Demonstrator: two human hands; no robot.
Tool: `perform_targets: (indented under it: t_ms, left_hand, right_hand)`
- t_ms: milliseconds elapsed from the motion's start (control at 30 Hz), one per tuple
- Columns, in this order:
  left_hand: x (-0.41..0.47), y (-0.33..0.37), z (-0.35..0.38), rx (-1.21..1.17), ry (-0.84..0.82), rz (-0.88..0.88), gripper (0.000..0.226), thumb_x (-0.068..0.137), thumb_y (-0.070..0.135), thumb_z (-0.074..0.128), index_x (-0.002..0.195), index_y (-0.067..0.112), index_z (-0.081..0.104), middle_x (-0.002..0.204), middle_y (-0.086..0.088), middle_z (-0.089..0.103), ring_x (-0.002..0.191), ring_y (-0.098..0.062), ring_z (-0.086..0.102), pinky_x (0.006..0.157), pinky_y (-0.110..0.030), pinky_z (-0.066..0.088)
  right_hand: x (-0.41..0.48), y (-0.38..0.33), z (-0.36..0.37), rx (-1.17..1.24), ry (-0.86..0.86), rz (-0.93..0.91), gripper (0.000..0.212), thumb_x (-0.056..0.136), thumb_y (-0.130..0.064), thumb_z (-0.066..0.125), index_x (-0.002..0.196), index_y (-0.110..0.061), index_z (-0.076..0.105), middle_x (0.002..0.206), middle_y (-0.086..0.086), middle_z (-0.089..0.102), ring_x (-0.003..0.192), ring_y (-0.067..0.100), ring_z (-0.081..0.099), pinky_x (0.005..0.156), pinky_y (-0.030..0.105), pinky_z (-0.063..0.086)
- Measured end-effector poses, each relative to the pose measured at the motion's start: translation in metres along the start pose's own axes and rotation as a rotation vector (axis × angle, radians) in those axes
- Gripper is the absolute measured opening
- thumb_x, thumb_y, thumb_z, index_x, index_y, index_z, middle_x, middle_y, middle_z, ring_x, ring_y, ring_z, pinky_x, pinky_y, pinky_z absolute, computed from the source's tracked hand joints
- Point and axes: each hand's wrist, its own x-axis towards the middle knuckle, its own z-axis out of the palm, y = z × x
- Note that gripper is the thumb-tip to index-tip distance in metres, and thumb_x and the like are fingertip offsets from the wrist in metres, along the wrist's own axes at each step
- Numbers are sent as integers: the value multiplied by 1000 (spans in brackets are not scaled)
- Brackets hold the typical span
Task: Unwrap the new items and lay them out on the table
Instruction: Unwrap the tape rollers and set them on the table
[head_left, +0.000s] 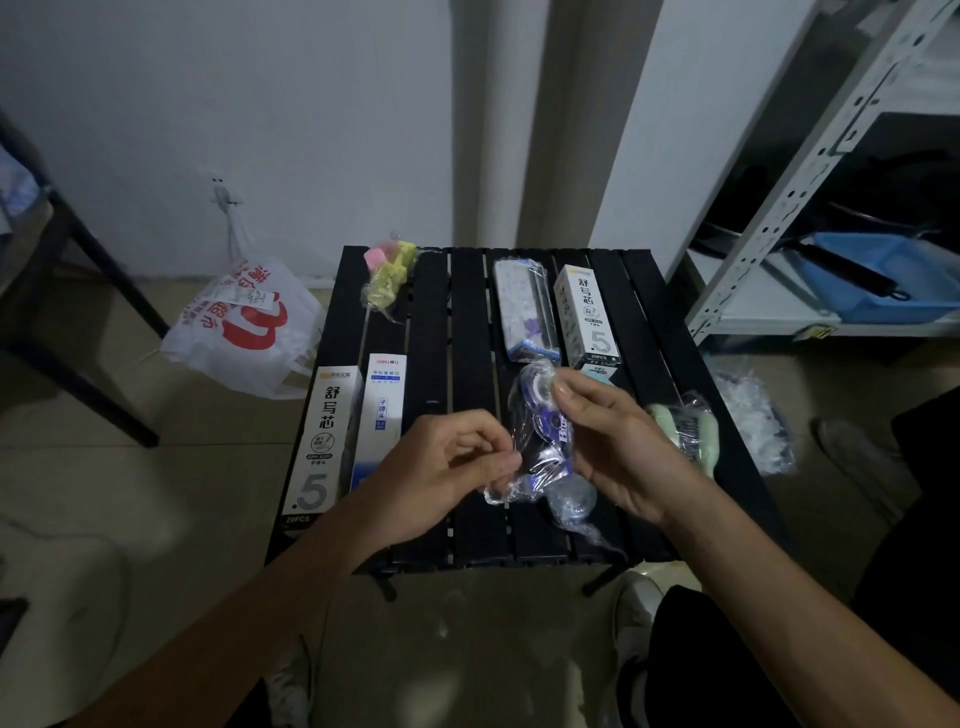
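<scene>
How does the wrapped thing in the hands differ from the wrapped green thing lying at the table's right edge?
The blue and white item is held above the black slatted table, pinched by the left hand and the right hand; the pale green item lies on the table, untouched. The blue and white item bears white lettering on blue; the pale green item shows no lettering. Both sit in crinkly clear plastic wrap.

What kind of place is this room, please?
Probably a room in a home, perhaps a storage corner: a black slatted table, a metal shelf rack holding a pan, and a plastic shopping bag on the floor.
</scene>
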Motion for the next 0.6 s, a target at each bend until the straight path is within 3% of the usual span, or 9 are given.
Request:
perform_targets:
  t_ms: [100,200,300,367,433,533,600]
  left_hand:
    - [2,-5,-3,40,17,-6,6,94,15,71,89,15,68,77,-4,72,74,-15,70,80,-27,56]
    - [2,-6,-3,28,60,-31,8,97,18,67,90,17,67,75,0,71,69,-16,67,76,-31,56]
    - [2,-1,1,-67,61,-62,14,100,22,61,98,11,68,75,0,69,67,-17,67,72,-23,52]
    - [2,0,2,-127,44,-84,19,98,26,61,101,9,70,75,2,69,68,-18,67,72,-21,51]
    - [1,2,3,-127,19,-75,18,96,26,66,97,9,72,76,2,71,69,-18,68,73,-22,52]
    - [1,3,1,-111,-1,-30,10,95,18,69,90,11,74,77,-1,73,71,-20,69,77,-27,56]
    - [1,1,0,-95,-9,-10,9,95,16,69,90,10,74,78,-4,73,72,-21,68,77,-30,56]
  right_hand:
    - [0,-4,0,-10,91,-48,31,104,-11,51,126,8,60,124,9,74,110,9,72,102,45,52]
    - [1,-7,-2,22,131,-57,42,101,-15,54,134,11,54,140,19,63,118,19,69,102,47,53]
    - [1,-6,-3,15,131,-55,35,101,-17,54,128,5,61,125,17,70,114,26,66,105,49,49]
    - [3,-4,-4,11,105,-52,38,105,-16,52,132,8,57,128,29,63,115,35,61,104,55,50]
    - [4,-1,-5,62,77,-47,40,106,-12,49,139,10,52,128,31,61,115,37,61,99,51,56]
    - [3,0,-3,145,58,-29,41,103,-8,46,142,2,56,117,17,72,101,25,70,87,37,62]
    - [3,0,-4,164,69,-19,43,103,-10,45,142,0,58,117,16,72,99,25,70,89,39,60]
